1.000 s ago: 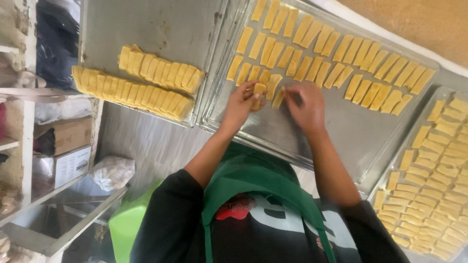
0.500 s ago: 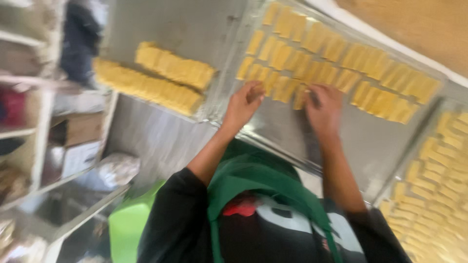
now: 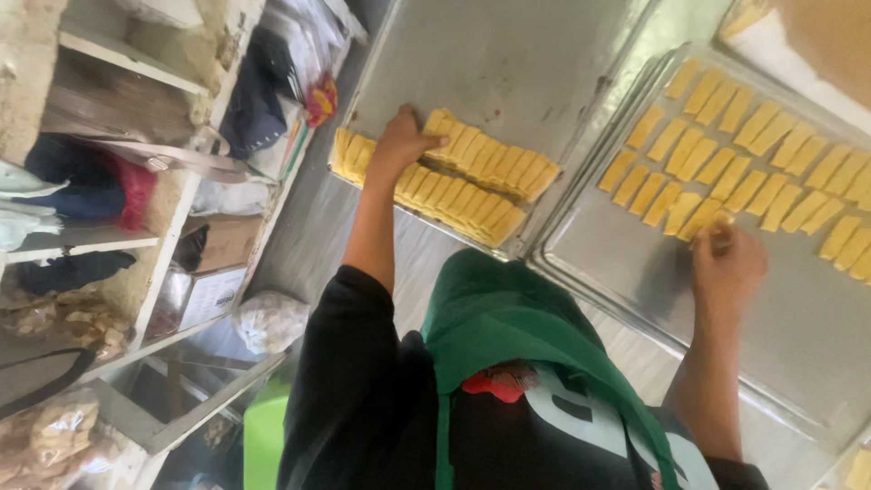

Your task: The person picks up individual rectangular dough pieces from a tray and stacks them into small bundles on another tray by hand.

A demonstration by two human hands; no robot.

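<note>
My left hand point(image 3: 399, 145) reaches out to the left metal tray point(image 3: 508, 63) and closes over the near end of a packed double row of yellow dough strips point(image 3: 481, 186). Over on the right metal tray point(image 3: 798, 345), my right hand point(image 3: 729, 265) has its fingers curled on one yellow dough strip point(image 3: 717, 220) at the end of the lower row. Two spaced rows of laid-out strips point(image 3: 753, 150) run across that tray beyond the hand. I wear a black top and a green apron point(image 3: 508, 327).
Shelves point(image 3: 136, 73) with bags, clothes and boxes stand at the left. A cardboard box point(image 3: 213, 286) and a plastic bag point(image 3: 268, 319) lie below them. A green object point(image 3: 263, 436) sits low by my side. A further tray corner with strips point(image 3: 857, 467) shows at the bottom right.
My left hand left the right tray and moved across to the packed strips on the left tray. My right hand stayed at the end of the lower row.
</note>
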